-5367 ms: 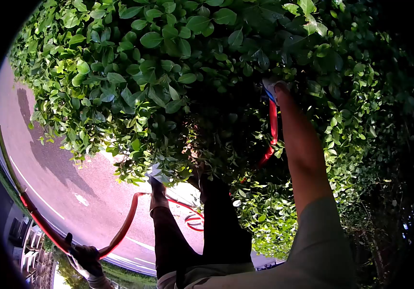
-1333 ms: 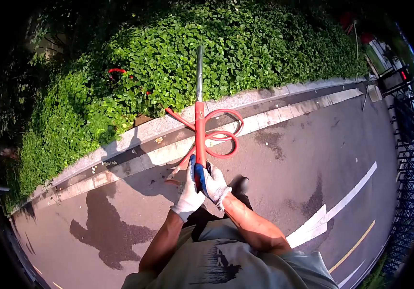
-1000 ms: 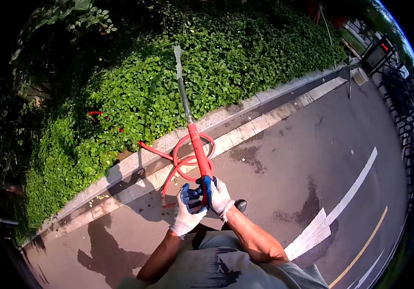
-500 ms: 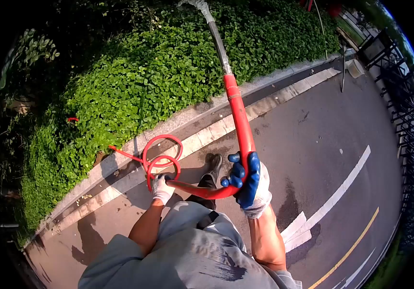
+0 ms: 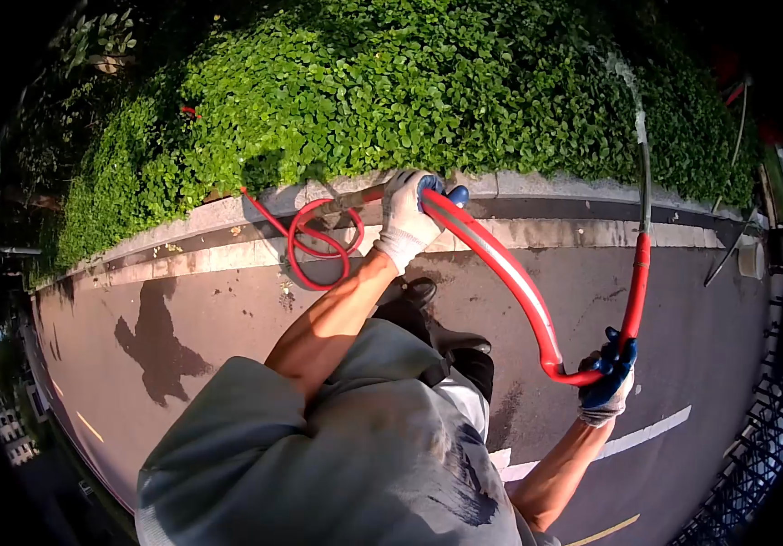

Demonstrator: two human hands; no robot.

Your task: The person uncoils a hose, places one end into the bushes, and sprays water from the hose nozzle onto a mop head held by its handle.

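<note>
A red hose sags in a curve between my two gloved hands. My left hand, in a white glove with a blue palm, is wrapped round the hose near the kerb. Farther right and lower, my right hand, gloved alike, grips the hose below its outlet end. A metal pipe is fitted into that end and points away from me, over the hedge. Water sprays from its tip onto the leaves. Beyond my left hand, more hose lies in loose loops on the ground.
A green hedge grows behind a stone kerb. Pale paving runs beside the dark road, which has painted lines. At the right stand a whitish bucket and a dark metal fence. My boots are below me.
My left hand has moved up and right along the hose. My right hand has swung right and down, carrying the spraying pipe to the right. The view has turned.
</note>
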